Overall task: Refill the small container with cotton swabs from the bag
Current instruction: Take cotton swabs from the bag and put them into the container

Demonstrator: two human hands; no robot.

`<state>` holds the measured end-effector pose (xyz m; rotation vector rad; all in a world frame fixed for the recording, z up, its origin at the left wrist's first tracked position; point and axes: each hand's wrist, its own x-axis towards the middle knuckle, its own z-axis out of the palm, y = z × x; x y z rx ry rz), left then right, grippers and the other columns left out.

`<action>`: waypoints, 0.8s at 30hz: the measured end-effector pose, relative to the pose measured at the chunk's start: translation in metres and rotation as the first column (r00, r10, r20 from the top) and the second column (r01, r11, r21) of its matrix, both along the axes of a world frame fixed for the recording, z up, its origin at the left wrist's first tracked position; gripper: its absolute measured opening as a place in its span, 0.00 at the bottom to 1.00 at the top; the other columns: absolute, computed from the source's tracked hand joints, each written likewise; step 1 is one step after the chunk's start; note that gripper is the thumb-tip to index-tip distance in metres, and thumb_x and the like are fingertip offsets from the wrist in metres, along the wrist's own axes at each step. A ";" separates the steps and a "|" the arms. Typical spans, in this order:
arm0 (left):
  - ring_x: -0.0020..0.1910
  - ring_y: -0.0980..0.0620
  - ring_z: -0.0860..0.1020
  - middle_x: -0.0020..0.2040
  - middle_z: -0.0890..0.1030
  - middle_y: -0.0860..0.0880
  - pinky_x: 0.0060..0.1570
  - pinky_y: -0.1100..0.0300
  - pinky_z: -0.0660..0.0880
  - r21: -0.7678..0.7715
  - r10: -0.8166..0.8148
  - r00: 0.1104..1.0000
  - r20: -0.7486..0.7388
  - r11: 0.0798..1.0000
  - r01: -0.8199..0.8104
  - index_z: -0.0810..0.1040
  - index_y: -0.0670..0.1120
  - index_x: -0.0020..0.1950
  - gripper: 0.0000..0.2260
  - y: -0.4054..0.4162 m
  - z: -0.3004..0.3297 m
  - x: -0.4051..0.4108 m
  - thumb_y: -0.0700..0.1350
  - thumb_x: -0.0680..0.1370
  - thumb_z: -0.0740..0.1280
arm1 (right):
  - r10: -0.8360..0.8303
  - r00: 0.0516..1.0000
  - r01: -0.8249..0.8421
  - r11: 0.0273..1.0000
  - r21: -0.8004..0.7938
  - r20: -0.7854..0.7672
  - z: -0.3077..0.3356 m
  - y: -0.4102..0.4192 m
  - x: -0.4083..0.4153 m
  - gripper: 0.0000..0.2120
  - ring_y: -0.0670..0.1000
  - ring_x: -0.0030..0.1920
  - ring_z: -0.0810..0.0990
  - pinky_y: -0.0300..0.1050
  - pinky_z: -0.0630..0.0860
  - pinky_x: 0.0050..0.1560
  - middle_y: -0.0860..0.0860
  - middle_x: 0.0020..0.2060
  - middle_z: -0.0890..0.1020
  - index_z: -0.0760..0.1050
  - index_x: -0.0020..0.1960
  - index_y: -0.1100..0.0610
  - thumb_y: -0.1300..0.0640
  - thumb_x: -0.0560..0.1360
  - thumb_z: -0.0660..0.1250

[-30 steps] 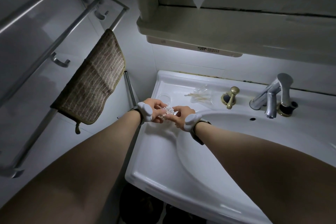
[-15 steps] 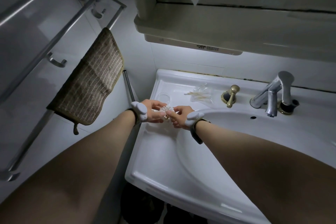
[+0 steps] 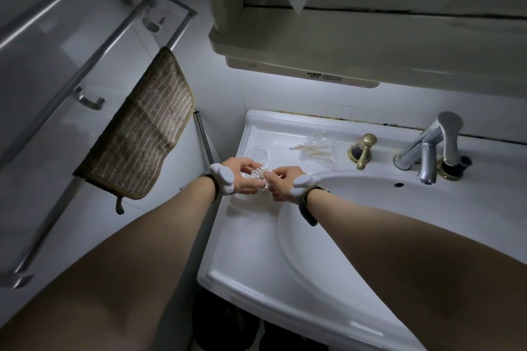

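Together, both hands — left (image 3: 242,177), right (image 3: 285,182) — grip a swab-filled container (image 3: 261,177) above the sink (image 3: 256,236).

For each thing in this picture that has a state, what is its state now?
Left hand: grips small clear container.
Right hand: fingers curled, pinching at white cotton swabs.
Small clear container: full of white cotton swabs.
Clear plastic bag: lying on white sink rim, few swabs left.
Chrome faucet: no water running.
Brown striped towel: hanging.
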<state>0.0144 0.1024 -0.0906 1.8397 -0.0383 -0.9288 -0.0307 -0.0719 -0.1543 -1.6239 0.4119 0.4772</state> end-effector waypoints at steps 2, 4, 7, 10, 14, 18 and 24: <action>0.40 0.48 0.82 0.54 0.77 0.43 0.40 0.60 0.81 0.042 -0.039 0.997 0.059 0.998 0.037 0.77 0.40 0.61 0.19 -0.002 -0.001 0.000 0.34 0.72 0.76 | 0.019 1.000 -0.019 0.999 -0.034 0.005 0.000 0.000 0.000 0.17 0.56 0.31 0.75 0.47 0.75 0.38 0.56 0.33 0.80 0.81 0.48 0.58 0.44 0.76 0.68; 0.36 0.49 0.81 0.52 0.77 0.42 0.38 0.59 0.81 0.070 -0.049 0.995 0.086 0.997 0.043 0.76 0.39 0.59 0.18 -0.005 -0.002 0.001 0.34 0.71 0.76 | -0.011 1.000 0.012 0.998 0.066 -0.004 0.000 0.001 -0.001 0.14 0.53 0.28 0.71 0.43 0.72 0.32 0.54 0.31 0.77 0.80 0.47 0.59 0.47 0.78 0.67; 0.35 0.48 0.79 0.52 0.77 0.41 0.38 0.58 0.82 0.085 -0.054 0.995 0.078 0.995 0.047 0.75 0.37 0.58 0.17 -0.007 -0.001 0.003 0.33 0.72 0.75 | -0.017 1.000 0.018 0.976 0.219 -0.007 -0.003 0.001 -0.005 0.10 0.48 0.26 0.65 0.40 0.65 0.27 0.52 0.29 0.71 0.78 0.46 0.59 0.54 0.81 0.66; 0.40 0.46 0.81 0.55 0.76 0.40 0.42 0.55 0.83 0.078 -0.048 0.998 0.040 0.996 0.044 0.75 0.36 0.61 0.18 -0.006 0.001 0.004 0.31 0.73 0.73 | 0.041 0.997 -0.050 0.988 0.146 0.066 -0.007 -0.001 -0.010 0.08 0.50 0.29 0.67 0.43 0.68 0.32 0.50 0.29 0.72 0.80 0.54 0.56 0.52 0.78 0.70; 0.48 0.41 0.82 0.59 0.77 0.40 0.50 0.53 0.82 0.055 -0.026 0.999 -0.035 0.998 0.027 0.74 0.39 0.67 0.17 -0.003 0.002 0.004 0.34 0.78 0.68 | 0.130 0.982 -0.131 0.991 0.001 0.134 -0.009 -0.005 -0.013 0.17 0.52 0.34 0.74 0.55 0.79 0.43 0.49 0.31 0.76 0.80 0.60 0.53 0.47 0.76 0.71; 0.44 0.41 0.83 0.58 0.80 0.39 0.46 0.57 0.83 0.101 0.011 1.000 0.019 0.995 -0.013 0.75 0.42 0.68 0.14 -0.005 -0.003 0.003 0.40 0.82 0.63 | 0.126 0.984 -0.109 0.985 -0.131 0.128 -0.009 -0.005 -0.011 0.16 0.53 0.38 0.78 0.59 0.79 0.53 0.50 0.36 0.80 0.81 0.58 0.53 0.45 0.75 0.70; 0.37 0.45 0.85 0.51 0.84 0.40 0.42 0.53 0.84 0.131 0.080 0.995 0.051 0.988 -0.086 0.81 0.42 0.57 0.11 -0.009 -0.007 0.002 0.47 0.81 0.66 | 0.011 0.999 -0.010 0.999 -0.040 0.039 0.007 0.004 -0.012 0.17 0.54 0.33 0.74 0.51 0.75 0.40 0.51 0.31 0.79 0.80 0.40 0.52 0.38 0.74 0.67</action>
